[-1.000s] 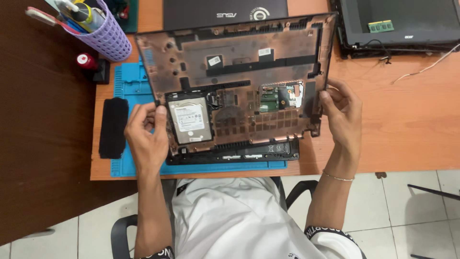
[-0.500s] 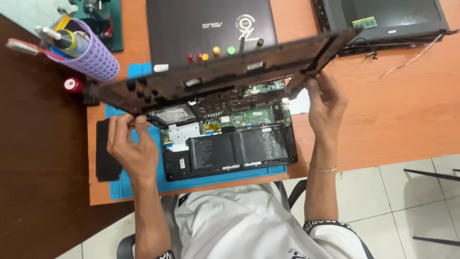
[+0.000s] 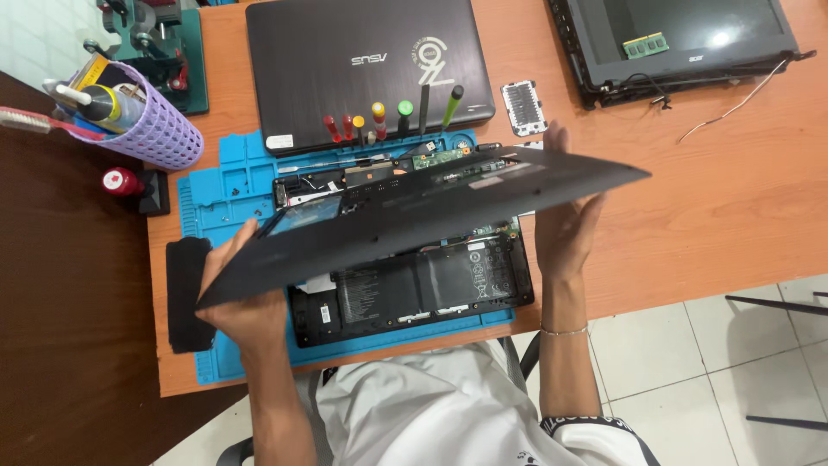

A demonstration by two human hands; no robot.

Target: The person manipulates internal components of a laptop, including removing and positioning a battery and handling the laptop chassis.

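I hold a black laptop bottom cover (image 3: 414,220) in the air with both hands, tilted, its outer dark face toward me. My left hand (image 3: 246,302) grips its lower left edge. My right hand (image 3: 561,220) grips its right end from behind. Under the cover lies the opened laptop body (image 3: 414,285) on a blue work mat (image 3: 216,185), with the flat black battery (image 3: 431,280) and part of the green circuit board (image 3: 435,158) showing. The cover hides the middle of the laptop body.
A closed dark laptop (image 3: 366,65) lies behind the mat, with several screwdrivers (image 3: 379,121) standing in front of it. A purple mesh tool cup (image 3: 142,121) stands at left, a black pad (image 3: 185,293) beside the mat. Another dismantled laptop (image 3: 681,39) lies at top right. A small white part (image 3: 520,106) rests nearby.
The cover has been lifted off the laptop body and turned over, from inner side facing me to outer side facing me. Both hands stayed on its ends.
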